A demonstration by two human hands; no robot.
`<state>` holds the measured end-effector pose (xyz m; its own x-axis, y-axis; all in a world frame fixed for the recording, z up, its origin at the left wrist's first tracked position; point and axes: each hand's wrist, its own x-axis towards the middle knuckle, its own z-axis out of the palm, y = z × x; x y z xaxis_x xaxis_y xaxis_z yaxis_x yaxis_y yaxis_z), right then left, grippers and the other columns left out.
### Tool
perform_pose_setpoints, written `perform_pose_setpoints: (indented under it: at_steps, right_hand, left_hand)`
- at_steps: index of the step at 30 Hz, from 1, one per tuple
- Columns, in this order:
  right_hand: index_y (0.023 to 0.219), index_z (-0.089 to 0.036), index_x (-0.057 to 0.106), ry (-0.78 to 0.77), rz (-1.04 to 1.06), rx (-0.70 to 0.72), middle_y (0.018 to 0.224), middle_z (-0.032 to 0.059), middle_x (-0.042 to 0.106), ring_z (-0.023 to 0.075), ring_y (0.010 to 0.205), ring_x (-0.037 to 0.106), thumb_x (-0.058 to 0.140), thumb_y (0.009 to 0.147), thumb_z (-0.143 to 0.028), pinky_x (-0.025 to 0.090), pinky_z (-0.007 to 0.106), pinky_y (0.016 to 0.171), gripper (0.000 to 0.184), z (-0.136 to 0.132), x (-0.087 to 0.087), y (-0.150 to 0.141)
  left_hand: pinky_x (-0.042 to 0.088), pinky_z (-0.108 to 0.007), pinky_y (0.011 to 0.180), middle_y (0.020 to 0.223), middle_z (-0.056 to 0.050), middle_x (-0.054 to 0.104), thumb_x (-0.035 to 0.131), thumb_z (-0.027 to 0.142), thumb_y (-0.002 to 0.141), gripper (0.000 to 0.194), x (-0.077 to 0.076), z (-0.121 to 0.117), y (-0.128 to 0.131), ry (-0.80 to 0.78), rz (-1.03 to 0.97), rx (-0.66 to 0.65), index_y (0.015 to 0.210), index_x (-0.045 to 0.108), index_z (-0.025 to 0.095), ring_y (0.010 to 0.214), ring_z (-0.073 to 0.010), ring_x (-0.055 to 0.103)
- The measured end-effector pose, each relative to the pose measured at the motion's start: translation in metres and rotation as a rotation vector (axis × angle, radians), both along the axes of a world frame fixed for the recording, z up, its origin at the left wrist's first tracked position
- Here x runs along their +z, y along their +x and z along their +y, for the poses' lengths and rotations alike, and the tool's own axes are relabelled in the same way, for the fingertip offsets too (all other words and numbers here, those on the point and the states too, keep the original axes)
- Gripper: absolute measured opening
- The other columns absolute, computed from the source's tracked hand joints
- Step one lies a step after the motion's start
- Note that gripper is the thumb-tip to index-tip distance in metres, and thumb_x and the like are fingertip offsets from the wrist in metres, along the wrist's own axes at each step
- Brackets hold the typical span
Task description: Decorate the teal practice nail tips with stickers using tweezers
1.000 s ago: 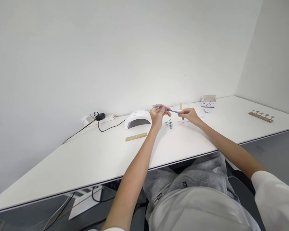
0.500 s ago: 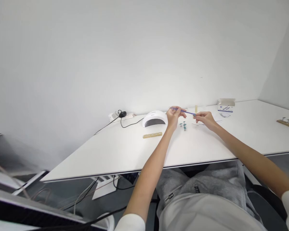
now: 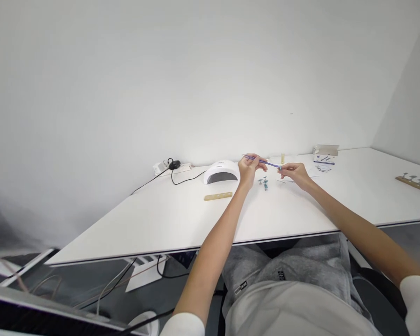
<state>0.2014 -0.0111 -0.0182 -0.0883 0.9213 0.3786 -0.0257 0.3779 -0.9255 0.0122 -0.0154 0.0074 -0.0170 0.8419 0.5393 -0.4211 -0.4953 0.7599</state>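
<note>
My left hand [image 3: 249, 169] is closed in a pinch around a thin purple stick [image 3: 262, 162], held a little above the white table [image 3: 182, 219]. My right hand [image 3: 293, 173] is closed too, pinching a tiny teal piece [image 3: 280, 168] right at the stick's far tip. Below and between my hands, two or three small teal pieces on little stands [image 3: 264, 182] rest on the table. What the teal piece is I cannot make out.
A white domed lamp [image 3: 221, 172] stands behind my left hand, with a black cable and power strip [image 3: 170, 166] to its left. A tan strip [image 3: 218, 196] lies in front of it. A small box [image 3: 324, 156] and a wooden rack [image 3: 415, 183] are farther right.
My hands keep the same grip on the stick and the teal piece. The camera has swung left, so the table's left end and the floor cables now show.
</note>
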Motion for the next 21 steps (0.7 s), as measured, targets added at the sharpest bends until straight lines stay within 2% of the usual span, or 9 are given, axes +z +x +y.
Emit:
perform_pose_setpoints:
  at_steps: [4, 12, 21]
  right_hand:
    - [0.068, -0.015, 0.073, 0.018, 0.003, 0.008, 0.07, 0.0042, 0.068, 0.012, 0.054, 0.058, 0.085, 0.054, -0.037, 0.052, 0.034, 0.066, 0.028, 0.0006, -0.0007, 0.0]
    - [0.066, -0.014, 0.073, 0.011, -0.013, 0.02, 0.064, 0.0029, 0.066, 0.0126, 0.053, 0.057, 0.085, 0.053, -0.034, 0.051, 0.033, 0.065, 0.026, -0.0049, 0.0038, -0.0012]
    - [0.068, -0.014, 0.073, -0.003, 0.032, 0.035, 0.07, 0.0047, 0.068, 0.0125, 0.054, 0.058, 0.086, 0.052, -0.036, 0.054, 0.034, 0.065, 0.03, 0.0026, -0.0029, 0.0009]
  left_hand:
    - [0.05, -0.03, 0.053, 0.074, -0.007, 0.07, 0.072, 0.04, 0.076, 0.035, -0.0004, 0.0002, -0.0011, 0.009, -0.001, 0.03, 0.084, 0.048, 0.016, 0.05, -0.0138, 0.062]
    - [0.051, -0.031, 0.053, 0.073, -0.007, 0.069, 0.072, 0.039, 0.077, 0.033, 0.0002, -0.0042, 0.0015, 0.04, 0.005, -0.002, 0.083, 0.048, 0.016, 0.048, -0.014, 0.061]
    - [0.051, -0.031, 0.053, 0.074, -0.008, 0.07, 0.071, 0.04, 0.077, 0.034, 0.0002, -0.003, 0.0018, 0.039, 0.025, 0.009, 0.082, 0.048, 0.016, 0.048, -0.014, 0.061]
